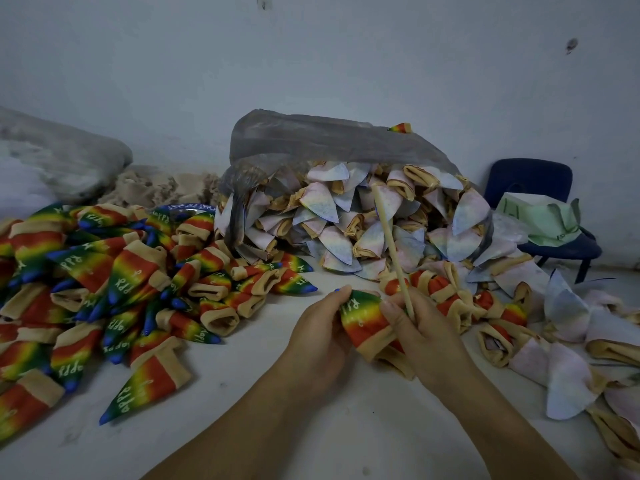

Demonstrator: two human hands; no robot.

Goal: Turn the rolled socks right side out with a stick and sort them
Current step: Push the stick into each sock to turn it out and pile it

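Rainbow-dyed knit with a tan cuff: one cone-shaped rainbow sock (362,320) sits low in the centre of the view, just above the white table top (311,427), held between both hands. The left hand (318,336) grips its green and blue toe end, fingers curled round the cloth. The right hand (420,332) pinches a thin pale wooden stick (389,244) between thumb and fingers beside the sock, thumb lying on the cloth; the stick slants up and away from the person. The two hands are close together, joined by the sock. To their left lies a broad heap of rainbow socks (104,289), white lettering showing. Behind, a grey translucent plastic bag (311,140) lies on its side, mouth open, spilling pale inside-out socks (346,220) — these spread along the table's right side. Just beyond the right hand sit several red, tan-cuffed rolled socks (446,289). At far right stands a dark blue chair (530,178) carrying a pale green folded item (540,216) — what it is cannot be told.
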